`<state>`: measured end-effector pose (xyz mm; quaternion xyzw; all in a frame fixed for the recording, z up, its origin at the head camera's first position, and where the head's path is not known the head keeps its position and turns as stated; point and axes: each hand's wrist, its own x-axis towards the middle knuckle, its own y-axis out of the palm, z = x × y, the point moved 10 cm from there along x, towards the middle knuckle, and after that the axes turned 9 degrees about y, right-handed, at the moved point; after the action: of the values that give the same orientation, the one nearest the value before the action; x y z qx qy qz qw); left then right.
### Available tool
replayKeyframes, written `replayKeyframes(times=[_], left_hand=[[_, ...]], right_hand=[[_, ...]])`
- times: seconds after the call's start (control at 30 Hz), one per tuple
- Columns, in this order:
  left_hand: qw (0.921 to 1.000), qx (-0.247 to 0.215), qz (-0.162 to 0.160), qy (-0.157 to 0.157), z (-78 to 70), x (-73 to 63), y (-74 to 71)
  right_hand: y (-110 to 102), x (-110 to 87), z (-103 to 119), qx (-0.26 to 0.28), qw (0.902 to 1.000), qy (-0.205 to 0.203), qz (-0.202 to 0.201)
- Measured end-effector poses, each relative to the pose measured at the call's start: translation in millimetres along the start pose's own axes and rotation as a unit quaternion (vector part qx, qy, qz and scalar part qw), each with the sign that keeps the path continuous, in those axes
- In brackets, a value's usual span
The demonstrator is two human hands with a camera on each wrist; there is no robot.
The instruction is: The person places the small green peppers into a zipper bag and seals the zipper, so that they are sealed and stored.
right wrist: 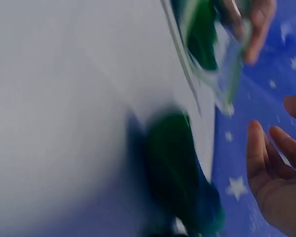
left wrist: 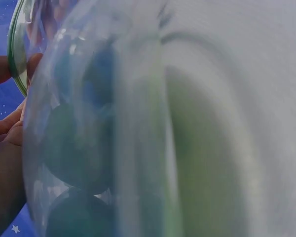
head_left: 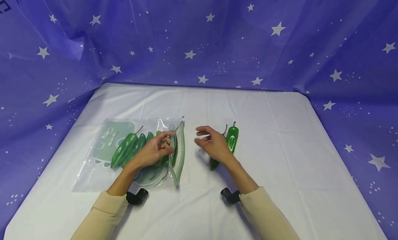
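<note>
At left on the white table (head_left: pixel 280 146), the left hand (head_left: pixel 153 152) seemingly pinches a clear plastic bag (head_left: pixel 90 178) of glossy green peppers (head_left: pixel 125 149); the right hand (head_left: pixel 215 144), grip wide, hovers by two loose green peppers (head_left: pixel 232 136).

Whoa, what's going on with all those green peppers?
A person's left hand pinches the open edge of a clear plastic bag with several long, shiny green peppers inside. Their right hand holds nothing and is in front of the bag's opening, by two loose green peppers on the white cloth.
</note>
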<state>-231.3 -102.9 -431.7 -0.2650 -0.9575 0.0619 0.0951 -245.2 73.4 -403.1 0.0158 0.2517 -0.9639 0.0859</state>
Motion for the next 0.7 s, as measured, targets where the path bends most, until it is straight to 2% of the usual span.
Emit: replayKeyframes(times=[0.1,0.17,0.23,0.3,0.4,0.53,0.6,0.7], left_hand=[[1.0,0.002,0.003,0.002,0.0,0.7,-0.3],[1.0,0.001,0.004,0.004,0.5,0.9,-0.9],[1.0,0.007,0.004,0.004,0.7,1.0,-1.8],[0.9999,0.013,0.004,0.005,0.6,0.8,-2.3],[0.9997,0.023,0.005,0.004,0.5,-0.3,-2.5],[0.9997,0.025,0.005,0.003,0.3,-1.5,-1.4],[0.9997,0.024,0.005,0.001,0.4,-1.4,-0.6],[0.9997,0.024,0.006,0.002,0.4,-0.2,-0.2]], right_hand=[[-35.5,0.0,-1.7,-0.027,0.9978,-0.01,-0.06],[-60.4,-1.0,-8.1,-0.051,0.9932,-0.001,-0.105],[-82.6,-2.3,-19.3,-0.07,0.9874,0.025,-0.139],[-97.7,-3.3,-33.5,-0.097,0.9826,0.056,-0.148],[-102.0,-2.8,-55.9,-0.133,0.9819,0.089,-0.101],[-88.5,-3.5,-77.1,-0.145,0.9851,0.093,-0.007],[-83.3,-4.7,-82.8,-0.136,0.9866,0.089,0.018],[-81.5,-6.4,-87.7,-0.128,0.9872,0.091,0.031]])
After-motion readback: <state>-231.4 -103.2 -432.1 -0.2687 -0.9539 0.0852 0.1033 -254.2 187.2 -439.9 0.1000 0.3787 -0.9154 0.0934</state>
